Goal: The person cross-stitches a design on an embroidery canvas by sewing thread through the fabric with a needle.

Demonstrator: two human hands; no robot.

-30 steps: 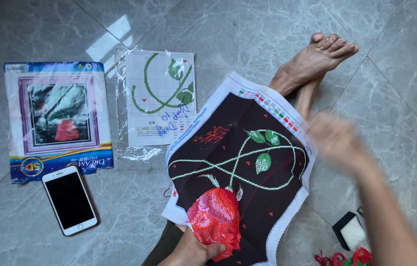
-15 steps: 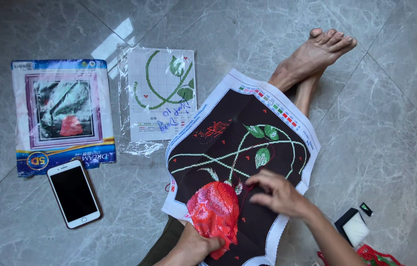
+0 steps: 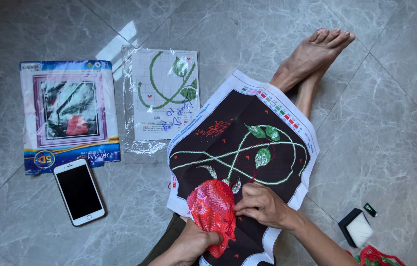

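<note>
Stitching on a black cross-stitch canvas with white border (image 3: 248, 143) draped over the person's lap and outstretched leg. Right hand (image 3: 263, 204) fingers pinched together on the cloth at the edge of the red rose motif (image 3: 212, 209); probably gripping a needle, too small to see. Left hand (image 3: 191, 244) cups the canvas from the near edge, fingers curled under the rose, thumb on top, holding fabric. Judgement: keep the left hand tensioning the cloth flat right beside the stitch point, pull thread straight, avoid bunching. On the grey marble floor (image 3: 390, 113): white smartphone with dark screen (image 3: 79, 191), kit packet with framed rose picture (image 3: 69, 120), plastic-sleeved pattern sheet (image 3: 163, 98), small black-and-white box (image 3: 356, 227), red thread bundle (image 3: 373, 256) at bottom right.
</note>
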